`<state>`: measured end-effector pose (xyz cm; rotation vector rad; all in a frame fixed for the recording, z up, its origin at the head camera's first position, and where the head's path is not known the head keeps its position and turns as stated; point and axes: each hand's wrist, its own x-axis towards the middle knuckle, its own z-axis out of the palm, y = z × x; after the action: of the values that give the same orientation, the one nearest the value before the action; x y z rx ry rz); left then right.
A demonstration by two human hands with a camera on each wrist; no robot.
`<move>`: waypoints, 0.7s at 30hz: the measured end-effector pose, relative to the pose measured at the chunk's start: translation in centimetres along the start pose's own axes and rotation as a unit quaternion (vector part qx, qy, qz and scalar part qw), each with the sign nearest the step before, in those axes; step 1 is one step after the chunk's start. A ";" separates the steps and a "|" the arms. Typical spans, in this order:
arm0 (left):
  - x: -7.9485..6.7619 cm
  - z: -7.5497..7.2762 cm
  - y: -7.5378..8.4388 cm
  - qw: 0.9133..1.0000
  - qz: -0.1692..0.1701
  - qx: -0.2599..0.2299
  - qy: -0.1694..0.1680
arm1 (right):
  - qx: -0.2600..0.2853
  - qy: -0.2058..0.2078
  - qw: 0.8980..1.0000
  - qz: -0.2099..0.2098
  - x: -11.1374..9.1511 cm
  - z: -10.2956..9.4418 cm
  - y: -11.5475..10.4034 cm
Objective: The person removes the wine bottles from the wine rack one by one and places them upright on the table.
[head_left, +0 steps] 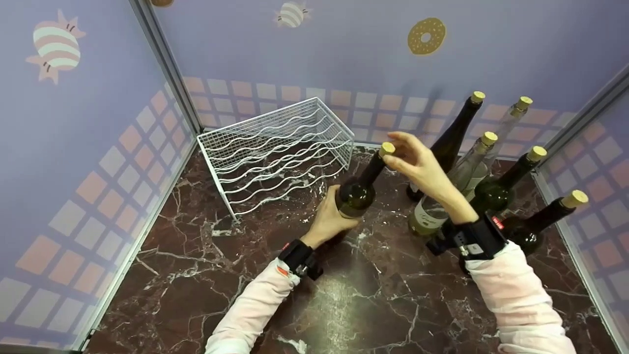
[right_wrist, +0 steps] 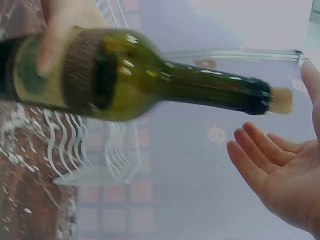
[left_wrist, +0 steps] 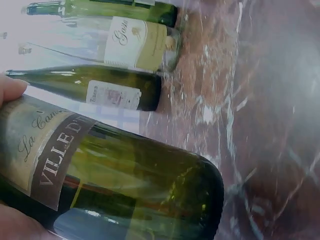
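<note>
A dark green wine bottle [head_left: 357, 194] with a cork stopper [head_left: 387, 148] leans slightly in the middle of the scene. My left hand [head_left: 328, 221] grips it round its labelled body. In the left wrist view, the label [left_wrist: 47, 150] and the glass base show. My right hand [head_left: 417, 164] is beside the bottle's neck, fingers spread and thumb near the cork. From the right wrist view, that hand [right_wrist: 280, 170] has its palm turned toward the cork, with a gap between them.
A white wire rack [head_left: 216, 178] with wavy rails stands at the back left. Several corked bottles cluster at the right, among them a tall dark one [head_left: 454, 132] and a clear labelled one [head_left: 427, 219]. Patterned panels [head_left: 344, 44] enclose the marbled table [head_left: 363, 305].
</note>
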<state>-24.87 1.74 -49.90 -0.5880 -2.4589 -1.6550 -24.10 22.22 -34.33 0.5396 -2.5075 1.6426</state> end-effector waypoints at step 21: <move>-1.2 2.6 1.3 0.991 -0.041 -0.125 -0.006 | 0.060 0.040 0.997 -0.008 -0.5 5.2 1.3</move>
<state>-22.92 4.27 -50.18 -0.5324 -2.3290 -2.0150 -23.48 18.13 -37.73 0.4927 -2.3541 1.7803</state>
